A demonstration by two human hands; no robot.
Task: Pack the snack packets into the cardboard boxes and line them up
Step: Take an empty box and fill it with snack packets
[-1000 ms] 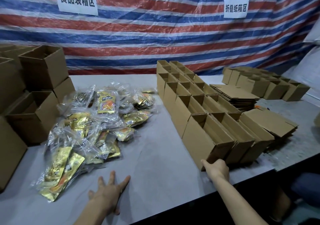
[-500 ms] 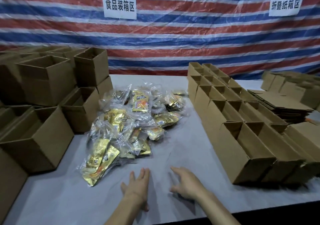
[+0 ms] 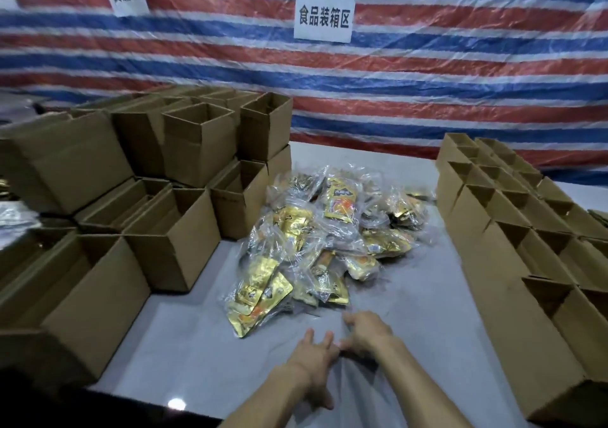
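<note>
Cardboard boxes (image 3: 171, 246) in two groups flank one packet heap (image 3: 322, 240).

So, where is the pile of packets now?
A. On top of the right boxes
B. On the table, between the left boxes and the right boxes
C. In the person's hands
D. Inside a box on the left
B: the packets lie in a loose heap on the table, with the left boxes on one side and the right boxes on the other.
</note>
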